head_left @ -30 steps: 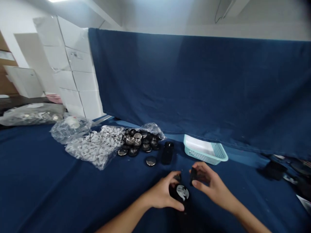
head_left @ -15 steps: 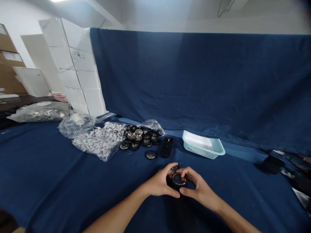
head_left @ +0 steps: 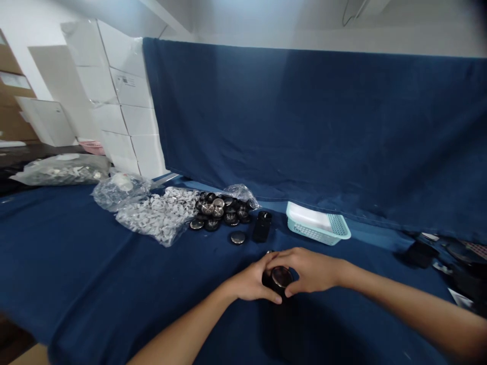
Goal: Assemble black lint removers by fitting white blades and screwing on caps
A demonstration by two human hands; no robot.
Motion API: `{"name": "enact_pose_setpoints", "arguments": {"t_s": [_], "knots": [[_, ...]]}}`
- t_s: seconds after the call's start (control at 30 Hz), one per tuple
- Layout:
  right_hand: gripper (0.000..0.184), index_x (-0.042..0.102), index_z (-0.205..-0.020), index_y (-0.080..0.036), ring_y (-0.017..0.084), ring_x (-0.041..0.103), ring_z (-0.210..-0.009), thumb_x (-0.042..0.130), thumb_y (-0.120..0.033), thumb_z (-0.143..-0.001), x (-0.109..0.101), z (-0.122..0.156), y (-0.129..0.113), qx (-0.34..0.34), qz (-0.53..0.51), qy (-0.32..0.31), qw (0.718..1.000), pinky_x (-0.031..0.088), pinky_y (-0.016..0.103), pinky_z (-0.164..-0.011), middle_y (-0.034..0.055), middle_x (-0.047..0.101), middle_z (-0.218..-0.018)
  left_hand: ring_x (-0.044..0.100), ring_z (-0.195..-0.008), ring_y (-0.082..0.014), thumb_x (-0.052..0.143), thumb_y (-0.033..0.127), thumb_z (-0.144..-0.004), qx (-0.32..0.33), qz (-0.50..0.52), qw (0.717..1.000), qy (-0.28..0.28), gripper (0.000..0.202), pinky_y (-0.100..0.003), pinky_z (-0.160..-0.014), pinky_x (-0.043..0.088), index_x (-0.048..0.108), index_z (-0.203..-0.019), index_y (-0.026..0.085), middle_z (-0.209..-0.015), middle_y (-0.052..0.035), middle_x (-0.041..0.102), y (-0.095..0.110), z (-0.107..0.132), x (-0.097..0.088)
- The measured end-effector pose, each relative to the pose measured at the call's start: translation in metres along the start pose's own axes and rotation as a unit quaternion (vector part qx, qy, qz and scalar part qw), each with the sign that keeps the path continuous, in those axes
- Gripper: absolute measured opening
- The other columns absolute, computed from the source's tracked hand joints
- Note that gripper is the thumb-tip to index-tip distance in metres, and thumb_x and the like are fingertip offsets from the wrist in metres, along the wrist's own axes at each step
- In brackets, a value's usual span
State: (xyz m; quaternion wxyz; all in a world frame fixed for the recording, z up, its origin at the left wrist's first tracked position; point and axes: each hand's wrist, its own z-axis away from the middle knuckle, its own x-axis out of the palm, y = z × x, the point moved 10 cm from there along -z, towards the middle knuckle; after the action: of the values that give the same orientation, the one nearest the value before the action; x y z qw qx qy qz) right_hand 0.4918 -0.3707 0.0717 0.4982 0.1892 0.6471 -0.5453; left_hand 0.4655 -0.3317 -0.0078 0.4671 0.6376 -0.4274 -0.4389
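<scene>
A dark blue cloth (head_left: 95,284) is covering the bench (head_left: 68,243). A clear plastic bag of small white pieces (head_left: 158,217) is slumping on it, with a second, looser bag (head_left: 122,191) pressing against its far left end. Just right of them, a heap of round black-and-silver buttons (head_left: 220,210) is spreading across the cloth, with a crinkled scrap of plastic (head_left: 241,195) poking out behind. One loose button (head_left: 238,237) is sitting apart in front, just beside an upright black block (head_left: 262,226). Farther right, a pale green plastic basket (head_left: 317,223) is resting on the cloth, and dark odds and ends (head_left: 420,253) are lying near the right edge.
</scene>
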Motion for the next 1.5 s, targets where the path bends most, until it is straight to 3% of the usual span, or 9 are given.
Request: {"name": "enact_pose_setpoints", "arguments": {"t_s": [0.27,0.37,0.53,0.77,0.97,1.1,1.27,1.37,1.5], "knots": [[0.062,0.058,-0.129,-0.026,0.024,0.049,-0.127,0.07,-0.007,-0.072,0.018,-0.004,-0.018,-0.126,0.008,-0.148,0.981,0.037,0.04,-0.107,0.0062,0.059,-0.13,0.033,-0.139,-0.0306,0.089,0.034,-0.055,0.021,0.025,0.998,-0.061,0.108,-0.047,-0.118,0.017,0.033,-0.146,0.02,-0.149,-0.0105,0.04,0.007,0.001,0.007],[0.06,0.057,-0.13,-0.02,0.025,0.06,-0.109,0.075,-0.025,-0.072,0.02,-0.009,-0.002,-0.073,0.034,-0.114,0.99,0.049,0.035,-0.089,0.0107,0.059,-0.128,0.041,-0.134,-0.0324,0.09,0.032,-0.052,-0.008,0.036,0.998,-0.047,0.107,-0.048,-0.115,0.026,0.038,-0.144,0.02,-0.145,-0.0121,0.045,-0.001,0.002,0.006],[0.027,0.07,-0.102,-0.018,0.017,0.065,-0.075,0.064,-0.036,-0.082,0.022,-0.012,0.013,0.006,0.064,-0.054,0.997,0.05,0.028,-0.069,0.0032,0.068,-0.087,0.047,-0.13,-0.0322,0.092,0.025,-0.05,-0.029,0.086,0.995,-0.04,0.117,-0.049,-0.112,0.031,0.028,-0.148,0.021,-0.144,-0.0153,0.046,-0.009,0.002,0.008],[0.054,0.057,-0.13,-0.021,0.025,0.053,-0.122,0.072,-0.024,-0.078,0.021,-0.001,-0.005,-0.069,0.025,-0.128,0.989,0.041,0.037,-0.103,0.0088,0.058,-0.131,0.04,-0.136,-0.0306,0.091,0.021,-0.05,-0.028,0.097,0.993,-0.055,0.116,-0.047,-0.115,0.027,0.028,-0.147,0.021,-0.146,-0.0141,0.044,-0.013,0.0,0.011],[0.051,0.055,-0.133,-0.023,0.021,0.051,-0.126,0.064,-0.013,-0.084,0.019,0.003,-0.012,-0.117,0.005,-0.169,0.979,0.041,0.033,-0.103,0.0063,0.054,-0.138,0.04,-0.136,-0.0313,0.091,0.022,-0.051,-0.039,0.046,0.998,-0.031,0.116,-0.049,-0.114,0.029,0.027,-0.148,0.024,-0.15,-0.0135,0.038,-0.017,0.0,0.005],[0.04,0.065,-0.117,-0.018,0.021,0.065,-0.094,0.069,-0.033,-0.081,0.017,-0.007,0.001,-0.036,0.056,-0.111,0.992,0.049,0.029,-0.078,0.007,0.069,-0.11,0.039,-0.136,-0.0313,0.09,0.022,-0.053,-0.026,0.037,0.999,-0.024,0.112,-0.049,-0.116,0.025,0.029,-0.147,0.022,-0.148,-0.0136,0.042,-0.012,0.0,0.005],[0.023,0.071,-0.084,-0.018,0.016,0.061,-0.062,0.06,-0.038,-0.084,0.023,-0.01,0.012,0.053,0.11,-0.077,0.99,0.042,0.026,-0.059,0.0008,0.067,-0.07,0.048,-0.13,-0.0305,0.088,0.021,-0.056,-0.034,0.076,0.996,-0.032,0.114,-0.049,-0.113,0.031,0.022,-0.149,0.021,-0.139,-0.0143,0.052,-0.015,0.001,0.011],[0.029,0.07,-0.099,-0.018,0.018,0.064,-0.074,0.065,-0.04,-0.081,0.021,-0.007,0.009,0.036,0.09,-0.077,0.992,0.045,0.027,-0.065,0.0037,0.07,-0.087,0.042,-0.134,-0.0323,0.09,0.022,-0.052,-0.028,0.042,0.999,-0.016,0.115,-0.048,-0.115,0.028,0.028,-0.148,0.021,-0.145,-0.015,0.045,-0.014,0.0,0.007],[0.048,0.06,-0.125,-0.02,0.024,0.057,-0.114,0.071,-0.027,-0.078,0.019,0.0,-0.003,-0.041,0.036,-0.122,0.991,0.044,0.035,-0.094,0.0087,0.062,-0.124,0.04,-0.135,-0.0334,0.091,0.025,-0.05,-0.021,0.027,0.999,-0.018,0.114,-0.049,-0.114,0.027,0.031,-0.147,0.021,-0.146,-0.0156,0.043,-0.012,-0.001,0.006]]}}
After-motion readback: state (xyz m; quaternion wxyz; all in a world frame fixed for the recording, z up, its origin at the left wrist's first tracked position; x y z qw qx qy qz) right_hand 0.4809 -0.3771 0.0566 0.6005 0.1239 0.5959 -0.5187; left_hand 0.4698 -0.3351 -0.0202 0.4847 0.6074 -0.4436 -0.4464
